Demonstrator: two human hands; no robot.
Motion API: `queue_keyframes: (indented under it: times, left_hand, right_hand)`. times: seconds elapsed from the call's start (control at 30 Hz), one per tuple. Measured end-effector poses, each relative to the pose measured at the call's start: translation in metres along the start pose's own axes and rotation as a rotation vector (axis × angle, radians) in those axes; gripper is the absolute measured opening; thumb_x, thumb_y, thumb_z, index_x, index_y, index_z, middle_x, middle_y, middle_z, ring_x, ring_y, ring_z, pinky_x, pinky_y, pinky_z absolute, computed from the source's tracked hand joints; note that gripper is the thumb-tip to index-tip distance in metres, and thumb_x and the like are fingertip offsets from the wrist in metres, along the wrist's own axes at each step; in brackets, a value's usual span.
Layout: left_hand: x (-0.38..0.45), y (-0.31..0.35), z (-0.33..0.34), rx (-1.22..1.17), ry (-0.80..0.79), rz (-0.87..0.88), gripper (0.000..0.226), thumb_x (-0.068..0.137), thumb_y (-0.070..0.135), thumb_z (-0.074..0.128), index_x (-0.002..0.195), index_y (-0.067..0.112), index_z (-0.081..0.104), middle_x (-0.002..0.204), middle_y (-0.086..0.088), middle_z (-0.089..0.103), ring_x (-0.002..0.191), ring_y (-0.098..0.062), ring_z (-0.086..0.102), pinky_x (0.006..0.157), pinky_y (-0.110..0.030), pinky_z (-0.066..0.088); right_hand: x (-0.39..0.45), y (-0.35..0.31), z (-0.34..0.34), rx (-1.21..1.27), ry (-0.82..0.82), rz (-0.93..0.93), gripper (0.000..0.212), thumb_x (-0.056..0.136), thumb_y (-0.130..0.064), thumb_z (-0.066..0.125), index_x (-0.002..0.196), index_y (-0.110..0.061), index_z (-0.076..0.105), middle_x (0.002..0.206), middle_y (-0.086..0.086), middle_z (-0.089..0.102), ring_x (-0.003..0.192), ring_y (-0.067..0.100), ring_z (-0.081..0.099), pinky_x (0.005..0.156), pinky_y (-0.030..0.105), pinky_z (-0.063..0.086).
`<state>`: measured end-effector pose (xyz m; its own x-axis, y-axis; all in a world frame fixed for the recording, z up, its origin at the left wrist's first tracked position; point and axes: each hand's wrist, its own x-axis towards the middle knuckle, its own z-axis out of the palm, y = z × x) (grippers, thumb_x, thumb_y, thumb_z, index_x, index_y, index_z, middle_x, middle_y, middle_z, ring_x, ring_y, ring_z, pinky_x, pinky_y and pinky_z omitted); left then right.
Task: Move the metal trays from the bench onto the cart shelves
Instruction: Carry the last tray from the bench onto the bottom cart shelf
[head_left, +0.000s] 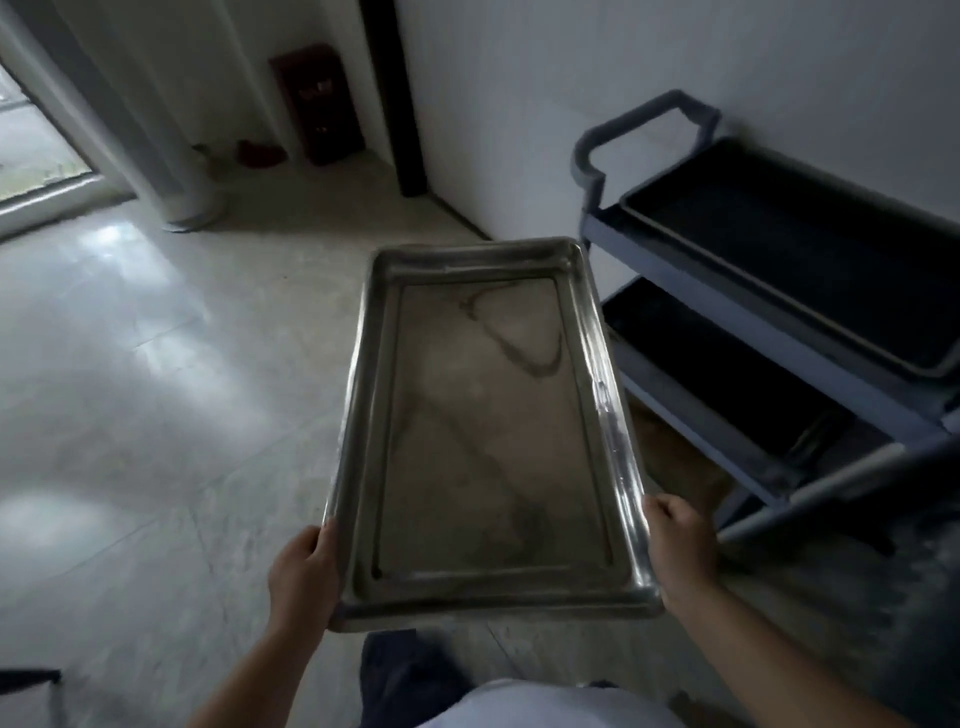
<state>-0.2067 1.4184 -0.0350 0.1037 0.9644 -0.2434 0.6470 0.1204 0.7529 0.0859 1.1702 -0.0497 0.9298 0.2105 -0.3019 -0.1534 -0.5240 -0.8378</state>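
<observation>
Here, metal tray (483, 431) between both hands' fingers (670, 512), cart (779, 291) rightward

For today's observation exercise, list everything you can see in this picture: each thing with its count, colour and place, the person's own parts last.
metal tray: one, silver-grey, centre, held above the floor
cart: one, blue-grey, right, against the wall
cart shelves: two in view, dark, one above the other
floor: pale, glossy tiles
red box: one, far wall, blurred
door: top left, light coming through
left hand: grip on the tray's near left corner
right hand: grip on the tray's near right edge
</observation>
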Motion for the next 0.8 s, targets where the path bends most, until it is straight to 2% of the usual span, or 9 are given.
queue_keyframes:
  times: [0.13,0.27,0.37,0.43,0.5,0.6,0.73,0.8]
  left_hand:
    - [0.066,0.013,0.015,0.073,-0.174,0.090,0.050,0.098,0.042,0.057,0.065,0.006,0.063,0.058,-0.015,0.060,0.062,-0.032,0.058,0.057,-0.039,0.041]
    - [0.138,0.033,0.020,0.145,-0.308,0.195,0.048,0.099,0.037,0.058,0.066,0.002,0.061,0.065,-0.019,0.061,0.065,-0.031,0.057,0.059,-0.038,0.041]
    - [0.177,0.045,0.025,0.209,-0.411,0.265,0.049,0.098,0.037,0.059,0.059,0.008,0.059,0.056,-0.012,0.059,0.060,-0.028,0.057,0.056,-0.037,0.039]
    - [0.197,0.052,0.032,0.271,-0.467,0.318,0.051,0.097,0.041,0.058,0.055,0.011,0.057,0.051,-0.007,0.057,0.058,-0.027,0.057,0.053,-0.035,0.038]
    - [0.209,0.060,0.044,0.329,-0.529,0.356,0.051,0.097,0.040,0.058,0.055,0.011,0.057,0.051,-0.007,0.057,0.058,-0.029,0.058,0.054,-0.038,0.041]
    - [0.209,0.065,0.064,0.375,-0.612,0.407,0.048,0.098,0.034,0.056,0.057,0.009,0.059,0.053,-0.010,0.058,0.058,-0.031,0.057,0.055,-0.039,0.042]
    - [0.193,0.067,0.088,0.374,-0.676,0.439,0.048,0.099,0.032,0.057,0.060,0.005,0.058,0.054,-0.014,0.055,0.057,-0.032,0.053,0.054,-0.038,0.039]
    - [0.185,0.066,0.098,0.384,-0.686,0.444,0.049,0.099,0.033,0.057,0.060,0.003,0.056,0.054,-0.013,0.053,0.056,-0.030,0.050,0.053,-0.038,0.036]
  right_hand:
    - [-0.008,0.009,0.029,-0.050,0.146,0.105,0.032,0.095,-0.020,0.057,0.064,-0.011,0.057,0.060,0.007,0.057,0.060,0.026,0.052,0.058,0.036,0.039]
    - [-0.041,0.009,0.074,-0.038,0.329,0.267,0.021,0.092,-0.016,0.061,0.072,-0.014,0.066,0.074,0.017,0.067,0.076,0.037,0.062,0.066,0.037,0.039]
    - [-0.070,0.009,0.099,0.025,0.426,0.368,0.019,0.093,-0.014,0.061,0.075,-0.011,0.068,0.081,0.022,0.070,0.080,0.039,0.062,0.071,0.041,0.045]
    - [-0.089,0.012,0.112,0.070,0.475,0.437,0.022,0.093,-0.013,0.060,0.071,-0.014,0.064,0.080,0.020,0.067,0.080,0.038,0.060,0.070,0.040,0.042]
    - [-0.105,0.013,0.118,0.105,0.530,0.511,0.025,0.094,-0.016,0.058,0.070,-0.016,0.062,0.074,0.013,0.063,0.078,0.035,0.058,0.068,0.038,0.038]
    - [-0.123,0.022,0.115,0.157,0.568,0.575,0.023,0.098,-0.022,0.055,0.079,-0.011,0.065,0.075,0.007,0.061,0.076,0.030,0.056,0.068,0.038,0.041]
    - [-0.137,0.039,0.102,0.163,0.597,0.599,0.024,0.099,-0.023,0.054,0.084,-0.008,0.065,0.080,0.012,0.063,0.078,0.031,0.059,0.074,0.042,0.047]
    - [-0.139,0.051,0.094,0.160,0.612,0.622,0.030,0.100,-0.023,0.053,0.079,-0.003,0.064,0.074,0.014,0.062,0.071,0.031,0.057,0.066,0.038,0.043]
